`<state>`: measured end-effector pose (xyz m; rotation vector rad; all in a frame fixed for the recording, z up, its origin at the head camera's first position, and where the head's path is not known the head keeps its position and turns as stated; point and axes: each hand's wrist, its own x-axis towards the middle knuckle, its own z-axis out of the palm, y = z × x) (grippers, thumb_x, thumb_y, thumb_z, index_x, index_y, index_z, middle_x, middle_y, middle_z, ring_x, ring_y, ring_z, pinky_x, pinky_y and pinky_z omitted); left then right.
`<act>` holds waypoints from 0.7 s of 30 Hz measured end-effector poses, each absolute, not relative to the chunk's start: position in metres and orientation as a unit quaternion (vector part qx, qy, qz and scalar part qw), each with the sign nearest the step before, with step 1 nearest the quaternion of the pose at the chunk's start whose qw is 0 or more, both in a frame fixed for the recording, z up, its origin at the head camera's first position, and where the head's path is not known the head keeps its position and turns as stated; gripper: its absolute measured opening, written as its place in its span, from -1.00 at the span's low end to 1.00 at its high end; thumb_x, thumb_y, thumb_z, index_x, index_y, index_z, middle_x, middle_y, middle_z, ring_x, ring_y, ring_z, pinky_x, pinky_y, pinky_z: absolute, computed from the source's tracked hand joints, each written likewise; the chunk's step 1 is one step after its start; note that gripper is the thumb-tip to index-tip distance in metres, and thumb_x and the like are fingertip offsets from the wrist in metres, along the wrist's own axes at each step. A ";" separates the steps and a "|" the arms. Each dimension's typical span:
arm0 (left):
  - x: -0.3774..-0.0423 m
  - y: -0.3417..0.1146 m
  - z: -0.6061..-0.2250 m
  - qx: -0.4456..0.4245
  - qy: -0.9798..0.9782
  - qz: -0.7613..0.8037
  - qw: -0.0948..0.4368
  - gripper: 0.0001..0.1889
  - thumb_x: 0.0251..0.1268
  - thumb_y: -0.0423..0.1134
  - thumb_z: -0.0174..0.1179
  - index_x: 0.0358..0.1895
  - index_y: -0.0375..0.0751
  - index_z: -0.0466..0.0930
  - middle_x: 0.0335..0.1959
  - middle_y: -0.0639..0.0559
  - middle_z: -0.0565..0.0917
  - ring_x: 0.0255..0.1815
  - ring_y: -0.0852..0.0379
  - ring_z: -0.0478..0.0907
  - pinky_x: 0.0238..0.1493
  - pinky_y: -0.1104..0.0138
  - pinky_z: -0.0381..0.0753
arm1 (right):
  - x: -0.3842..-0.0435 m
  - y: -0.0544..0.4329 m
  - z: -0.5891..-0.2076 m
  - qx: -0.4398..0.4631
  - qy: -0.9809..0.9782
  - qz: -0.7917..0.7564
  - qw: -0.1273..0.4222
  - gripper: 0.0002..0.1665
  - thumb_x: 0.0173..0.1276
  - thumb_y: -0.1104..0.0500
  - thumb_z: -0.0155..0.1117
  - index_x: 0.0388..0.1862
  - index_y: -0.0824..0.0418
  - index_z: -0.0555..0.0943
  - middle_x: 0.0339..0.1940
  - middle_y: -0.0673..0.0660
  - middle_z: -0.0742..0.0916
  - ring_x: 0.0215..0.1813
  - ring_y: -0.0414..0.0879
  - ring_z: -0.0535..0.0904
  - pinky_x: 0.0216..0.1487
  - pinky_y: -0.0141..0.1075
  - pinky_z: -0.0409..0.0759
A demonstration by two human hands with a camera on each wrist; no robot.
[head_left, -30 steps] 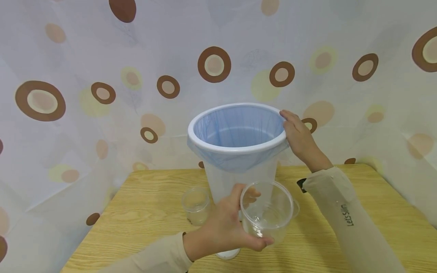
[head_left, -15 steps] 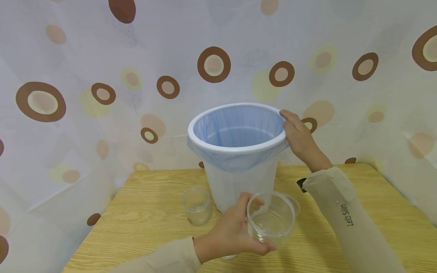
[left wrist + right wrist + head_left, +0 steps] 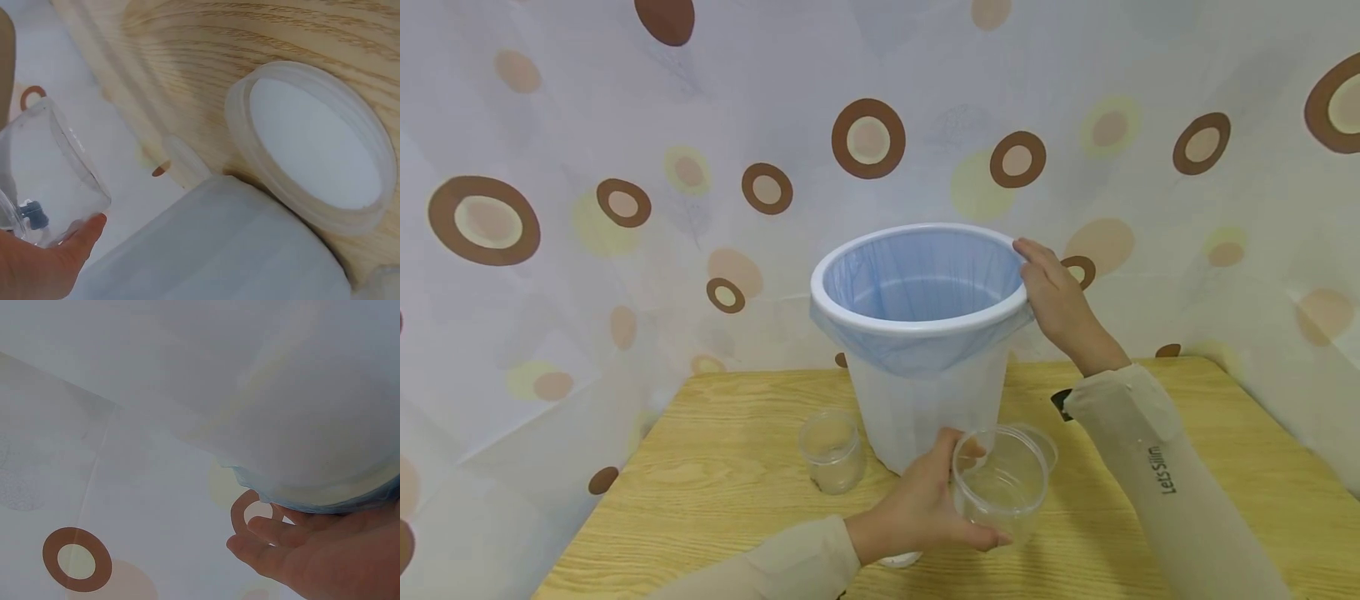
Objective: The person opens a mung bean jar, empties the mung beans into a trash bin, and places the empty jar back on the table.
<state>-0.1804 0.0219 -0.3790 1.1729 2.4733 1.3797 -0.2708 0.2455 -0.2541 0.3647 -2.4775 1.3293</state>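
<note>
A clear plastic jar (image 3: 1002,487) is held in my left hand (image 3: 928,504), its open mouth tilted toward the head camera. The thumb and fingers wrap its sides; the left wrist view shows the same jar (image 3: 59,172) at the left edge. Behind it stands a white trash bin (image 3: 925,417) with a translucent blue bag (image 3: 917,354) folded over its rim. My right hand (image 3: 1060,304) touches the right side of that rim. Its fingers (image 3: 269,550) lie straight along the bag's edge in the right wrist view; the thumb is hidden.
A second clear jar (image 3: 832,467) stands left of the bin. A white disc with a translucent rim (image 3: 312,147) lies beside the bin's base. Partly behind the held jar is a clear round lid (image 3: 1047,446). The wooden table (image 3: 737,492) meets a dotted sheet behind.
My left hand has moved right and slightly down with the clear jar, and the jar's mouth has shifted nearer the table. The right hand has stayed on the bin's rim.
</note>
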 end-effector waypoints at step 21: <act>-0.193 0.033 -0.403 0.382 0.807 0.447 0.059 -0.15 -0.22 -0.14 0.59 0.23 -0.01 0.29 0.07 0.05 0.59 0.04 0.23 0.53 0.03 0.40 0.49 | -0.271 0.246 -0.254 0.128 -0.861 0.469 0.151 -0.32 0.53 0.03 -0.48 0.53 0.31 0.03 0.56 0.22 0.07 0.55 0.18 -0.14 0.46 0.14 -0.12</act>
